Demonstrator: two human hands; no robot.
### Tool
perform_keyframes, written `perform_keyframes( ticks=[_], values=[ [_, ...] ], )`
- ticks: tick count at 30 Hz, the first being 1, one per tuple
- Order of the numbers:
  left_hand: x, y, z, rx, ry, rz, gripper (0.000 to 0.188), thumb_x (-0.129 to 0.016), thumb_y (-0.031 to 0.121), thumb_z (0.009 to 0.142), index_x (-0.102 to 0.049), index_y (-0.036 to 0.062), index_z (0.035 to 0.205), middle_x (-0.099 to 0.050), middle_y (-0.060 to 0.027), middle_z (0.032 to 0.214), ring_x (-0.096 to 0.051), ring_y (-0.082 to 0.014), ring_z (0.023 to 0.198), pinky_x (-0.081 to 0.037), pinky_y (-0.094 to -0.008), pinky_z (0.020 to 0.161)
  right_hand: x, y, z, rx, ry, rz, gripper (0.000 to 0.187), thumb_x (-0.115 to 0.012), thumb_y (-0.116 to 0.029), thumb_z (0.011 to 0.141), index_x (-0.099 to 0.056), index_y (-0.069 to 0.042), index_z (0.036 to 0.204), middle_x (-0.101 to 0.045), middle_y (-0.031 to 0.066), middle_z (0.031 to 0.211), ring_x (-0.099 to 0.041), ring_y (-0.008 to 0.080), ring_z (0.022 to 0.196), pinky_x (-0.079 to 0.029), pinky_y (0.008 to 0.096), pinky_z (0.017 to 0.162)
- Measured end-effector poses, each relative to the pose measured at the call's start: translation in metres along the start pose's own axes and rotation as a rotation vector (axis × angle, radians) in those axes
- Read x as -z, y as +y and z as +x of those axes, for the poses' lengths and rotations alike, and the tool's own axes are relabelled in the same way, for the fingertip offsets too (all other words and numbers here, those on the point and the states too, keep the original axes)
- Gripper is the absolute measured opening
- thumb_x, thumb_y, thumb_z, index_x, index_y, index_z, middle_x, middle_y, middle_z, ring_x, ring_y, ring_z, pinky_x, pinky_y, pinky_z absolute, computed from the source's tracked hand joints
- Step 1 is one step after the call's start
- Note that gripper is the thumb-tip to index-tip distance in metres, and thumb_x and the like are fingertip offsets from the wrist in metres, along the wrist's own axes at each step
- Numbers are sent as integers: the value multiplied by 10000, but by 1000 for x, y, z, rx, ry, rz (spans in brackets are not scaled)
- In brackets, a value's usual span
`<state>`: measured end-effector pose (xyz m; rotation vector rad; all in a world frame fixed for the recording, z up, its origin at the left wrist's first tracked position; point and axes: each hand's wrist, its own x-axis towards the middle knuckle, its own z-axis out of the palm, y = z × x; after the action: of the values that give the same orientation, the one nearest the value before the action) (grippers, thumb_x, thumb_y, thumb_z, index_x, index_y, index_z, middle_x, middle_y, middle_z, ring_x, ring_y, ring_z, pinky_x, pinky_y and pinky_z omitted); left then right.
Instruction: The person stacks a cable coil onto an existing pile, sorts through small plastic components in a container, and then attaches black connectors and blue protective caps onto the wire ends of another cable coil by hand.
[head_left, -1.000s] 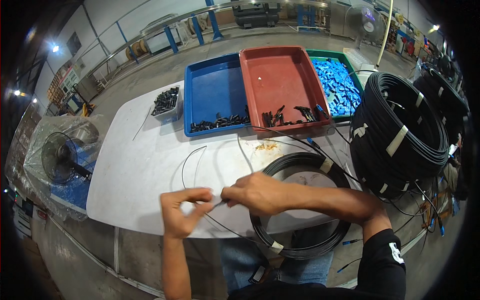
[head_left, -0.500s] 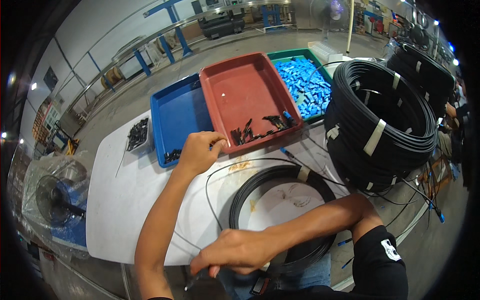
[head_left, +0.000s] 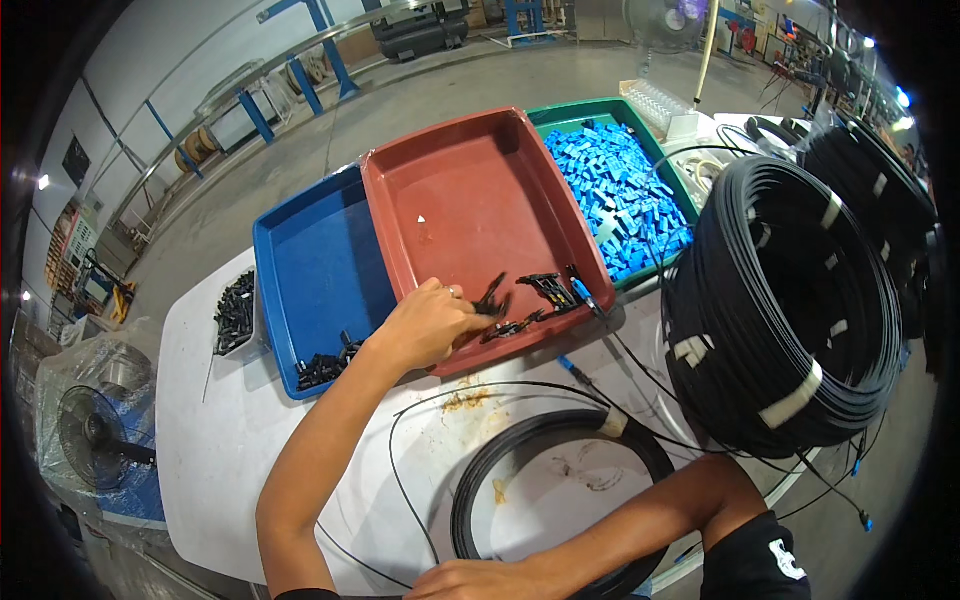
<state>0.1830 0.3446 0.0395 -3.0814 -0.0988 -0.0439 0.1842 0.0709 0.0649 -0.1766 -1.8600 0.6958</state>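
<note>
My left hand [head_left: 432, 325] reaches over the near rim of the red tray [head_left: 470, 190], its fingers closed on a small black part [head_left: 491, 297], smeared by motion. More slim black parts [head_left: 545, 290] lie along that tray's near side. At the lower edge, my right hand [head_left: 475, 580] is curled and partly cut off. A thin black cable [head_left: 362, 558] runs to it; the gripped end is out of view. Between my arms lies a taped coil of black cable [head_left: 470, 480] on the white table [head_left: 220, 470].
Left of the red tray are a blue tray [head_left: 320, 235] with black parts and a clear tub [head_left: 236, 315]. A green tray [head_left: 575, 112] holds blue pieces. Large stacked black cable coils [head_left: 690, 300] stand at right. A fan [head_left: 90, 430] is at far left.
My left hand has moved from the red tray's near-left corner in over the black parts and closed on one. My right hand has sunk toward the lower edge. The view has shifted slightly.
</note>
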Motion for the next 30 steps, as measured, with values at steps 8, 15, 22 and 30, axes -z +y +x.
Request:
perform_keyframes(
  ticks=[8,15,22,30],
  values=[
    [9,-8,14,-40,-67,-65,285,-704,143,755,-759,107,1032,-725,-14,987,-619,-193,915,-435,-332,843,3,23,-8,-130,21,-54,373,-613,-232,865,-652,33,1124,-623,126,823,-648,263,697,-498,360,557],
    [-5,-1,27,-198,106,-167,191,-718,138,721,-774,153,904,-714,6,1014,-608,-166,989,-424,-318,858,8,23,-4,-149,-19,-58,332,-609,-241,882,-654,11,1093,-614,114,801,-630,256,663,-487,367,550],
    [-10,-24,40,-182,193,-78,140,-767,155,681,-761,174,820,-672,18,1139,-586,-165,1076,-413,-349,890,12,17,-1,-184,-82,-48,372,-585,-291,877,-639,1,1100,-598,106,789,-624,267,659,-492,371,558],
    [-14,-6,45,-206,242,-179,172,-782,132,662,-772,167,830,-675,0,1138,-586,-174,1085,-413,-358,915,11,17,-2,-174,-76,-51,386,-562,-337,905,-634,-1,1082,-606,117,786,-630,271,662,-493,371,558]
  ],
)
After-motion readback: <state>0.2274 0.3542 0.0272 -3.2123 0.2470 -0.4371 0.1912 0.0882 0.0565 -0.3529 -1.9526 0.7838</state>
